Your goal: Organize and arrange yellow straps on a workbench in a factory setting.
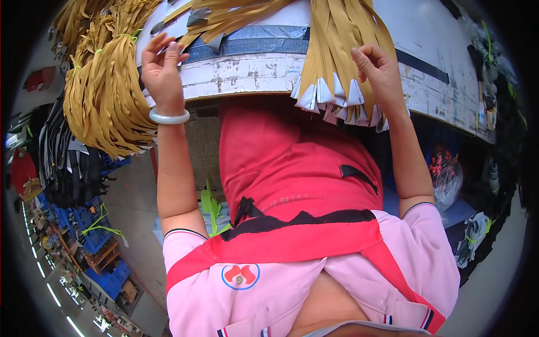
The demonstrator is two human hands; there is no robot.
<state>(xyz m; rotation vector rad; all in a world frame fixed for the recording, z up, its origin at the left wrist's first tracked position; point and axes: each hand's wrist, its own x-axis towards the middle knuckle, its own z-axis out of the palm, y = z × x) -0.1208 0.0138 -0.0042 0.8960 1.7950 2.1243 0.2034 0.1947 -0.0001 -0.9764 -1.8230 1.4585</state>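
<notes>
My left hand (163, 70) is raised over the left part of the white table, its thumb and fingers brought together. A small pale and dark bit shows at its fingertips, too small to name. A pale bangle (169, 117) circles that wrist. My right hand (380, 73) has curled fingers close to the thumb, and whether anything is between them cannot be made out. Beneath it lies a bunch of mustard-yellow zipper-like tapes (337, 42), with white folded ends (323, 92) hanging over the table's near edge. More yellow tapes (241, 17) lie across the table between my hands.
A thick bundle of yellow tapes (106, 95) hangs off the table's left end. Grey-blue tape (252, 42) covers part of the worn white tabletop (236, 76). Black strips (67, 163) and blue crates (92, 224) stand at left. A clear plastic bag (447, 180) sits at right.
</notes>
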